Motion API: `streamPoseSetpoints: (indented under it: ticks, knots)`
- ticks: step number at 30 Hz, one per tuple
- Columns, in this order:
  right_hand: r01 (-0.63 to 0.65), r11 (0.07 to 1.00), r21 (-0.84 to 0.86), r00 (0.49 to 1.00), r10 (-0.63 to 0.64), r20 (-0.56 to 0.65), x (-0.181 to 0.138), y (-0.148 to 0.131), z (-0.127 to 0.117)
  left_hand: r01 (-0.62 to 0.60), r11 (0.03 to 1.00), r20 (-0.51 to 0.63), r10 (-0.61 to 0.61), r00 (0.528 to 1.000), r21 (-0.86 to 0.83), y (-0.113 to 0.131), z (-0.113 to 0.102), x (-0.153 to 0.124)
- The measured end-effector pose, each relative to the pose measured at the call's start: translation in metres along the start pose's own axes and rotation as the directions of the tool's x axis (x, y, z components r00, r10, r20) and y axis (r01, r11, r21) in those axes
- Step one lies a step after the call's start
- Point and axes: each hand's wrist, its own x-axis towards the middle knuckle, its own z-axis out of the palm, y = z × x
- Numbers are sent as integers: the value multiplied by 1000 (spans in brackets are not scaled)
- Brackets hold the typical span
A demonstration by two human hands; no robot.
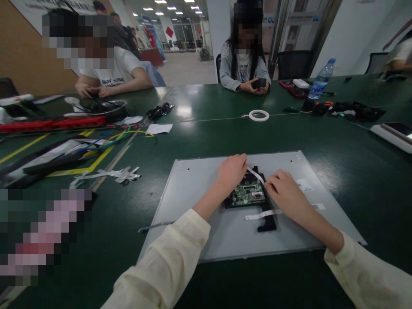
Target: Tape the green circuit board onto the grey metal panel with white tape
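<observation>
A white strip of tape (256, 175) stretches between my two hands over the upper part of a green circuit board (246, 194). My left hand (231, 172) is closed at the strip's far-left end. My right hand (287, 194) pinches its other end, at the board's right side. The board sits on a black bracket (268, 224), which lies on a large light grey flat panel (189, 189). Another white tape strip (262, 214) crosses the bracket's lower arm, partly covered by my right hand. My fingertips hide the ends of the strip.
A roll of white tape (259, 115) lies beyond the panel. Crumpled tape pieces (124, 174) and coloured wires (120, 136) are to the left. A water bottle (322, 79) stands at the far right. Two people sit across the green table (206, 128).
</observation>
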Motion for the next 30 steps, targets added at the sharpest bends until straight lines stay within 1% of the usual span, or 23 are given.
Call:
streamPoseSetpoints:
  ticks: [3, 6, 11, 15, 17, 19, 22, 25, 30]
  knots:
    - [1, 999, -39, 1000, -2, -25, -1, -1, 0, -6, 1000, -8, 6, 1000, -3, -1, 1, 0]
    - [-2, 998, -67, 998, -2, -57, -2, 0, 0, 22, 1000, -13, -22, 1000, 1, -1, 1, 1]
    - [-11, 993, -119, 997, 1, -81, -4, 0, -2, 77, 997, -91, -74, 993, 26, -1, 2, -1]
    - [5, 992, -127, 997, -14, -70, -8, 1, -3, 69, 997, -121, -65, 991, 32, 0, 1, -3]
    - [7, 993, -114, 998, -14, -58, -10, 3, -3, 46, 998, -140, -41, 989, 30, 1, -2, -3]
    - [11, 995, -96, 998, -16, -53, -11, 5, -4, -16, 1000, -145, 17, 989, 10, 1, -5, -2]
    - [20, 998, -66, 999, -23, -49, -11, 8, -4, -120, 989, -98, 111, 989, -89, 0, -9, 1]
    - [11, 998, -54, 999, -13, -41, -11, 8, -4, -170, 969, -68, 160, 985, -178, -1, -8, 3]
    - [6, 998, -58, 999, -9, -40, -11, 7, -4, -230, 957, -74, 220, 973, -177, -1, -4, 3]
